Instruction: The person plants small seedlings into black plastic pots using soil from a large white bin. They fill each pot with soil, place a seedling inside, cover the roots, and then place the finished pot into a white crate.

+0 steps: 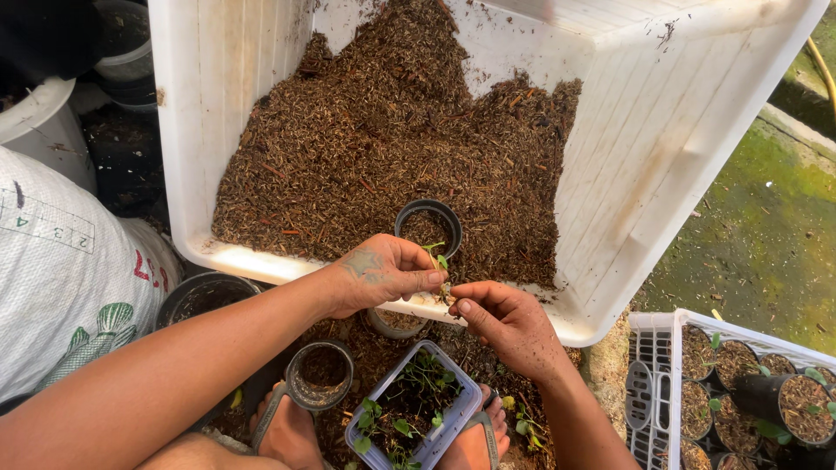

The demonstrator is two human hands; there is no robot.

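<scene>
My left hand [383, 274] and right hand [505, 322] meet right over the near rim of the big white plastic tub [670, 139]. Both pinch the same tiny seedling [440, 261]: left thumb and fingertips closed on it, right thumb and forefinger closed on its lower end, other right fingers curled in. Green leaves stick up just above my left fingers. Roots too small to make out.

Just behind the seedling, a small black pot [428, 219] sits sunk in the brown husk potting mix [392, 139], mouth up. Mix is banked toward the tub's left and back; the right side wall is bare, so there is free room on that side.

Below the hands, tight quarters: a clear plastic tray of seedlings [416, 409] lies between my sandalled feet [292, 431], a clear round cup [320, 376] just left of it, another cup [396, 324] under the tub rim, partly hidden by my left hand. A dark bucket [205, 294] stands near my left forearm, and a white printed sack [65, 270] crowds the left edge.

Bottom right, well apart, a white crate [653, 365] holds filled black pots. Mossy concrete ground [766, 235] beyond is open.
</scene>
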